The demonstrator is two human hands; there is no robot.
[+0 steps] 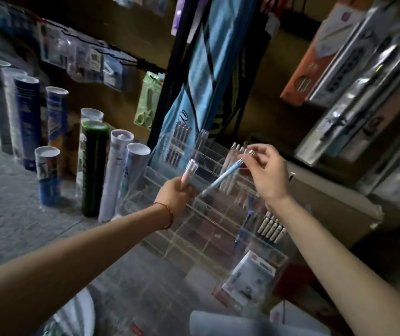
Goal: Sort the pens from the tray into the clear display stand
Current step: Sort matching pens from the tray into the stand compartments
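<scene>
Over the clear stand (208, 221), left hand (173, 192) grips pink pens (187, 174), right hand (266, 173) pinches a blue pen (220, 181).

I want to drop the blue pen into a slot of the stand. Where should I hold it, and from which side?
Probably pinch the upper end, from above and the right, as the right hand does. The blue pen slants with its tip down-left toward the stand, so its lower barrel is free to enter a slot.

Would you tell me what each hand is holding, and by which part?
The left hand grips a pink pen by its lower end; the right hand pinches a blue pen near its upper end.
</scene>
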